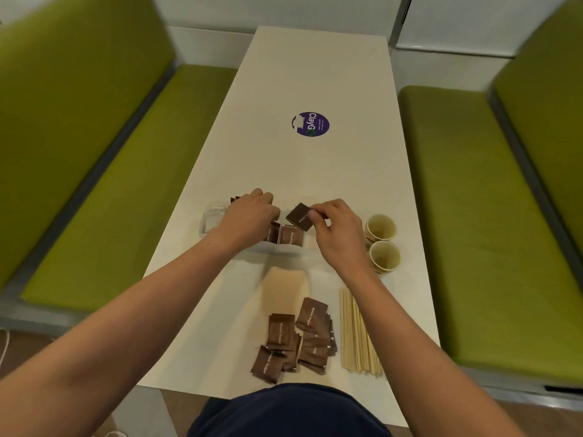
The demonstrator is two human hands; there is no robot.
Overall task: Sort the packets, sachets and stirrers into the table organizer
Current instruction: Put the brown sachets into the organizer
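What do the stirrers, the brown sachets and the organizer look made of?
Stirrers: pale, matte flat sticks, likely wood. Brown sugar sachets: matte printed paper, apparently, with creased edges. Organizer: translucent walls, probably plastic.

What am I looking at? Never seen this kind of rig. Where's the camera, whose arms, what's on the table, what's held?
No machine here: a person works with bare hands. The single picture comes from a camera worn on their head, looking forward and down. On the white table stands a clear organizer with stored sachets in it. The right hand pinches one brown sachet above it. The left hand reaches into the organizer; whether it grips anything is hidden. Nearer the person lie a loose pile of brown sachets, a bundle of wooden stirrers and a blurred pale patch I cannot identify. Two paper cups sit to the right.
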